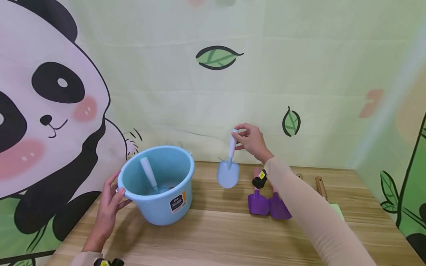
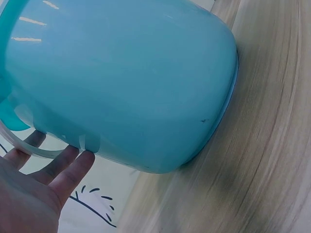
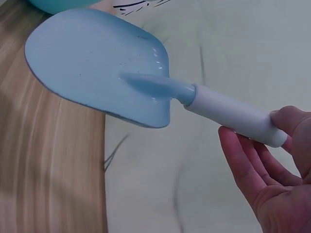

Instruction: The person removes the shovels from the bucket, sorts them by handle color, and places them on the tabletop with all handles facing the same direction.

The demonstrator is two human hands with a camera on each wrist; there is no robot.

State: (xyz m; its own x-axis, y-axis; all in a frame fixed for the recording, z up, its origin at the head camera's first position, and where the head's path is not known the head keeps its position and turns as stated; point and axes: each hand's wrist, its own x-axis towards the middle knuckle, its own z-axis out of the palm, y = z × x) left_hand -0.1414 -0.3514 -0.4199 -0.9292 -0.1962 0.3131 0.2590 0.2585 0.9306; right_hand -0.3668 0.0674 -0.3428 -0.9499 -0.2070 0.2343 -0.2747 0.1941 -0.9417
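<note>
R hand [image 1: 253,142] pinches the white handle end of a pale blue trowel [image 1: 228,170], grip closed on it w/ fingertips, blade hanging down above the bench [image 1: 219,236], just right of the blue bucket [image 1: 158,184]. L hand [image 1: 108,207] rests against bucket's left side, fingers fairly straight along the wall under the rim, thumb on rim. Another blue trowel [image 1: 150,178] stands inside the bucket. Two purple trowels [image 1: 266,201] lie on bench under the R forearm; wooden handle [image 1: 321,186] further right.
</note>
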